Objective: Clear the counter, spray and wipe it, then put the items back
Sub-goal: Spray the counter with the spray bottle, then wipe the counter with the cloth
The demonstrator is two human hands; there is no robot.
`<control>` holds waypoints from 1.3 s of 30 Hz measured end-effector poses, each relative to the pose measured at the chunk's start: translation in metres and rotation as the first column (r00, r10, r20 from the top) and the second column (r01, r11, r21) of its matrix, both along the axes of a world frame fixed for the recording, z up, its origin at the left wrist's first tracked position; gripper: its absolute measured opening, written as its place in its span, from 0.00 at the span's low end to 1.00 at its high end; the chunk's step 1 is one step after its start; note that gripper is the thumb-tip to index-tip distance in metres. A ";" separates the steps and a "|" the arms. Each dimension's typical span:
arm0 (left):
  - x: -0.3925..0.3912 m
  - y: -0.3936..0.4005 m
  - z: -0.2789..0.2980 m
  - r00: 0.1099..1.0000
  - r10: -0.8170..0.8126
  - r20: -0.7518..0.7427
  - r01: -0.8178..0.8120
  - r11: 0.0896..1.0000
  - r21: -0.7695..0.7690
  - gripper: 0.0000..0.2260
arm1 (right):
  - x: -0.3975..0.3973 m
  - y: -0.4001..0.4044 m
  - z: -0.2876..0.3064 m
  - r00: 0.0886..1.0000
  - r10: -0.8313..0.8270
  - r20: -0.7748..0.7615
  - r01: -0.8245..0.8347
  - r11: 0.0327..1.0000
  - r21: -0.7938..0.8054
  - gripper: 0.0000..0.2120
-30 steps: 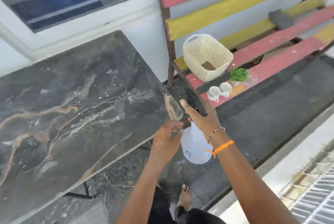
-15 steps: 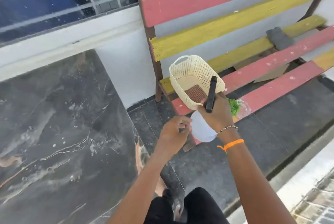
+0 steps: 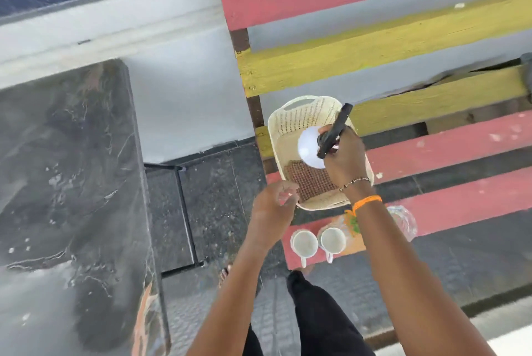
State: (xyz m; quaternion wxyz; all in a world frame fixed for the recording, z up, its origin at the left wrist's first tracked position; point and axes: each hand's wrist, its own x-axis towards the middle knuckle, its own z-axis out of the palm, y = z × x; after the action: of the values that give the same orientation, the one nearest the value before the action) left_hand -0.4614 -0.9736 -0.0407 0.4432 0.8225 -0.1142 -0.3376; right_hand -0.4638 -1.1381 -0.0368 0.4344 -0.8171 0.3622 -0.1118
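My right hand (image 3: 344, 154) grips the black trigger head of a white spray bottle (image 3: 309, 148) and holds it inside the cream woven basket (image 3: 283, 137) on the red and yellow bench (image 3: 446, 151). A brown mesh pad (image 3: 309, 180) lies in the basket's bottom. My left hand (image 3: 273, 206) hovers loosely curled at the basket's near left corner, holding nothing that I can see. Two white cups (image 3: 303, 243) stand on the bench's front slat, below the basket. The dark marble counter (image 3: 66, 183) fills the left side and looks wet.
A small green plant (image 3: 352, 220) and a clear plastic wrap (image 3: 403, 220) sit beside the cups, partly hidden by my right forearm. A dark cloth (image 3: 526, 71) lies at the bench's far right. Black metal table legs (image 3: 184, 212) stand between counter and bench.
I have turned from the counter toward the bench. My right hand carried the spray bottle up and over into the basket; my left hand followed to the basket's corner.
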 end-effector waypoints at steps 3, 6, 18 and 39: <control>0.006 -0.024 -0.012 0.996 0.084 -0.042 -0.083 0.996 0.039 0.09 | 0.024 -0.024 -0.036 1.000 -0.001 0.000 0.001 1.000 0.024 0.14; 0.009 -0.037 -0.023 0.992 0.117 -0.054 -0.112 0.989 0.097 0.09 | 0.043 -0.040 -0.064 0.999 -0.036 0.014 0.034 0.995 0.090 0.15; 0.008 -0.041 -0.046 0.962 0.210 -0.175 -0.160 0.953 0.259 0.10 | 0.077 -0.053 -0.127 0.994 -0.066 -0.088 0.081 0.982 0.170 0.13; -0.009 -0.028 -0.060 0.948 0.273 -0.163 -0.240 0.950 0.197 0.10 | 0.024 -0.052 -0.177 0.741 0.198 -0.641 -0.056 0.970 0.235 0.09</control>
State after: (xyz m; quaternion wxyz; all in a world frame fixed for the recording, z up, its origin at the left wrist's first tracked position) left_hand -0.4700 -1.0019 -0.1008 0.4184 0.8305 0.0667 -0.3617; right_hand -0.4402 -1.1899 -0.2138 0.3648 -0.7786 0.4447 0.2509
